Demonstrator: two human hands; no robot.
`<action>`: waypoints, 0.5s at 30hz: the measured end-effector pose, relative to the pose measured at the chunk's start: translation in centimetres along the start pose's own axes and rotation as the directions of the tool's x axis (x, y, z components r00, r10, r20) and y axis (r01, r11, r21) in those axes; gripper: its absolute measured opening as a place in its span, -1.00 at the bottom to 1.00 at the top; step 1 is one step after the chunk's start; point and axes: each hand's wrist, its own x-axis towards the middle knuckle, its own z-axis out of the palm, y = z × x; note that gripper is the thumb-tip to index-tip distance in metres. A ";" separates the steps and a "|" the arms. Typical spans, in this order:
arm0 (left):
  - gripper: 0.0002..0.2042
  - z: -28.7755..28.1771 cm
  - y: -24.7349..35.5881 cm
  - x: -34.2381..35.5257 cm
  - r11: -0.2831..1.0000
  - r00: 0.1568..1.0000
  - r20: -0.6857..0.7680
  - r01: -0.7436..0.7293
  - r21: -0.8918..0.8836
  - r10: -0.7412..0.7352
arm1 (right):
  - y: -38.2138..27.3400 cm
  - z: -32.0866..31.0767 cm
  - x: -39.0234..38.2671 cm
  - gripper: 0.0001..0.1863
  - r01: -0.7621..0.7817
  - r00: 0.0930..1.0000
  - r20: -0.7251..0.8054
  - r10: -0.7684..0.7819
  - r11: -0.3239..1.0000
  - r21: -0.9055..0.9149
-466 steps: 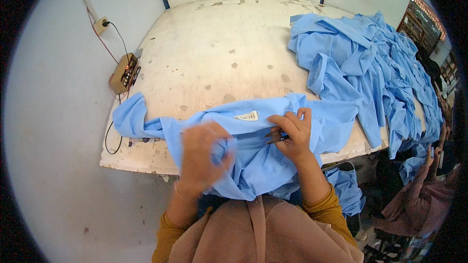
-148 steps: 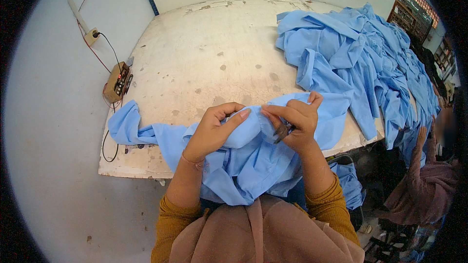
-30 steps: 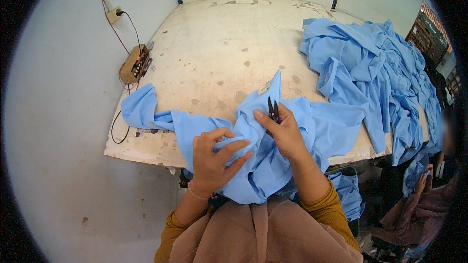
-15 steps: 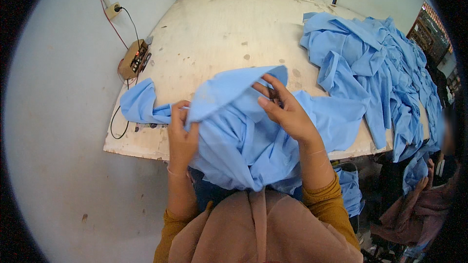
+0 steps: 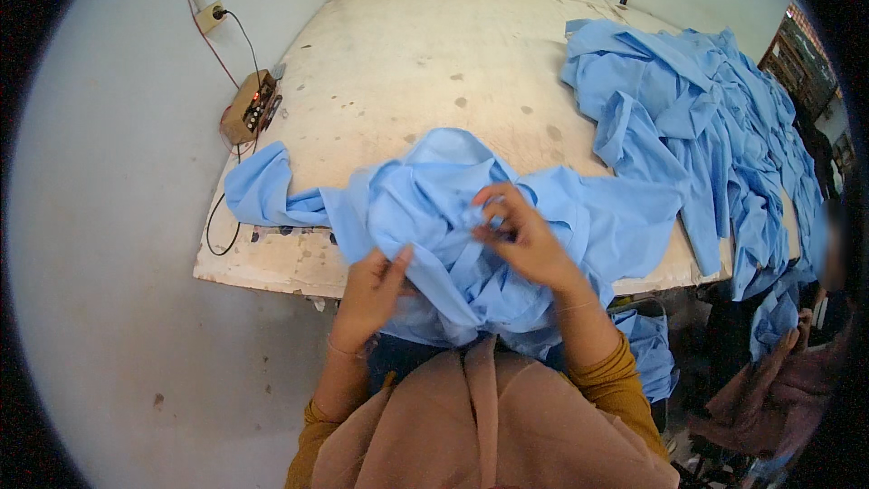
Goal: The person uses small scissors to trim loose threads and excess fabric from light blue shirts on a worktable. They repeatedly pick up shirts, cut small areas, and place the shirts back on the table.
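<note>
A light blue garment [image 5: 434, 244] lies crumpled along the table's near edge, hanging slightly over it toward me. My left hand [image 5: 371, 294] grips a fold at its lower left, thumb on top of the cloth. My right hand [image 5: 516, 240], slightly blurred, is curled over the middle of the garment, with the dark snips [image 5: 504, 232] mostly hidden in its fingers and a bunch of blue cloth at the fingertips.
The pale, stained table [image 5: 407, 63] has a pile of blue garments [image 5: 679, 109] at right. A small control box [image 5: 246, 109] with cables sits at its left edge near a wall socket [image 5: 210, 16]. Below right are more blue cloth [image 5: 644, 353] and another person [image 5: 760, 398].
The raised flap of cloth has dropped and been bunched into the middle. My left hand has moved lower with a fold, and my right hand's fingers have curled down into the cloth.
</note>
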 end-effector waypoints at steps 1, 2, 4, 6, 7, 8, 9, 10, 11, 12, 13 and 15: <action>-0.64 0.0 0.3 0.0 0.956 0.999 -0.038 0.016 -0.294 -0.028 | -0.6 -0.8 0.2 -0.64 0.059 0.995 -0.086 -0.050 0.992 0.108; -0.63 -0.4 0.1 0.1 0.802 0.997 -0.015 -0.073 -0.592 0.080 | -1.9 -1.8 0.1 -0.67 0.083 0.977 -0.208 -0.054 0.988 0.133; -0.59 -1.6 -0.4 0.7 0.233 0.953 -0.080 -0.152 -0.960 0.291 | -2.9 -4.2 0.2 -0.74 0.192 0.892 -0.448 -0.054 0.944 0.269; -0.52 -2.1 0.0 0.9 0.219 0.963 -0.115 -0.171 -0.960 0.245 | -3.8 -6.4 -0.5 -0.80 0.271 0.817 -0.577 -0.024 0.898 0.346; -0.51 -2.3 0.0 1.1 0.222 0.950 -0.097 -0.167 -0.961 0.296 | -3.7 -7.3 -1.0 -0.82 0.264 0.821 -0.571 -0.022 0.901 0.344; -0.50 -2.5 0.0 1.4 0.227 0.936 -0.077 -0.162 -0.960 0.345 | -3.5 -8.1 -1.4 -0.83 0.257 0.824 -0.566 -0.019 0.903 0.344; -0.51 -2.9 -0.9 2.6 0.251 0.937 0.008 -0.085 -0.964 0.350 | -2.6 -8.8 -1.6 -0.80 0.195 0.823 -0.564 -0.071 0.967 0.164; -0.53 -2.9 -2.0 3.4 0.345 0.979 0.026 -0.047 -0.937 0.203 | -1.0 -9.4 -1.7 -0.78 0.129 0.825 -0.552 -0.122 0.991 -0.025; -0.56 -2.9 -3.0 4.3 0.432 0.998 0.031 0.008 -0.902 0.047 | 0.4 -9.6 -1.7 -0.75 0.059 0.830 -0.533 -0.166 0.976 -0.211; -0.59 -2.9 -3.8 4.9 0.504 0.994 0.021 0.073 -0.861 -0.109 | 1.0 -9.5 -1.9 -0.71 -0.033 0.853 -0.489 -0.181 0.917 -0.397; -0.62 -2.9 -4.4 5.0 0.720 0.987 -0.119 -0.004 -0.694 -0.109 | 1.4 -9.3 -2.4 -0.66 -0.115 0.877 -0.443 -0.185 0.814 -0.569; -0.69 -2.7 -5.2 4.7 0.977 0.930 -0.369 -0.078 -0.198 -0.001 | 0.5 -7.9 -2.9 -0.48 -0.275 0.880 -0.459 -0.127 0.650 -0.708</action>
